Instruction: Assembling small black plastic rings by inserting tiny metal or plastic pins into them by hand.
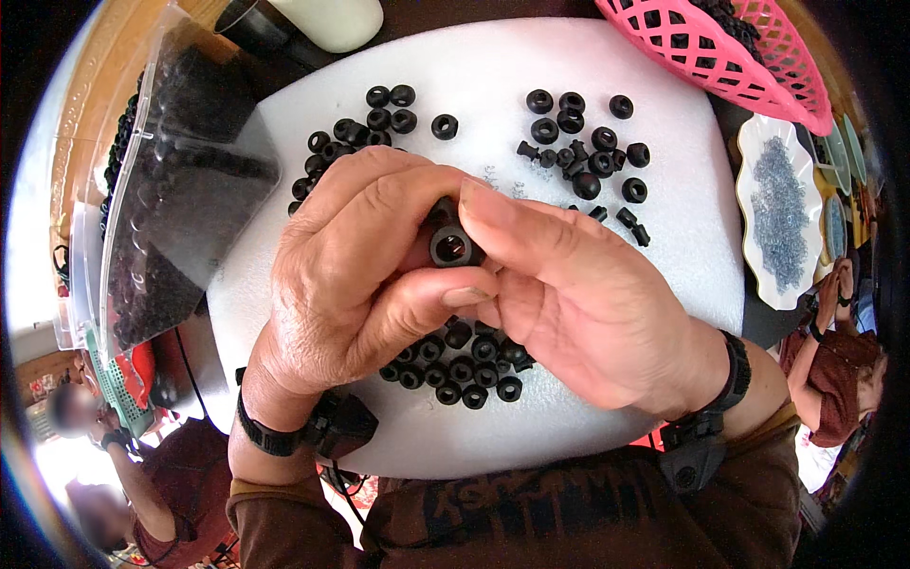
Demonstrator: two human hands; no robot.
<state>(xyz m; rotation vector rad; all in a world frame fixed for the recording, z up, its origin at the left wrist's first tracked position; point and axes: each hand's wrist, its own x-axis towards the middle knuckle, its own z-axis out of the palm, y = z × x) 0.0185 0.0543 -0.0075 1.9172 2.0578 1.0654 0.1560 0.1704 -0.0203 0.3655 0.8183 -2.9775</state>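
Between my two hands, above the middle of a white foam board (654,66), is a small black hollow round piece (438,248). Its open end faces up, with something shiny inside that is too small to name. My left hand (346,251) curls around it, thumb below and fingers behind. From the other side my right hand (597,303) closes on it, thumb tip and fingertips pressed at its edge. Both hands touch the piece. Under and beyond them lie groups of loose black rings (461,369) and small black spool-shaped plugs (627,218).
A pink lattice basket (654,47) of black parts stands far right. Below it, a white scalloped dish (755,247) holds tiny clear pieces. Bags of black parts (190,171) lie left. A white container (332,19) is at the back. Other people sit on both sides.
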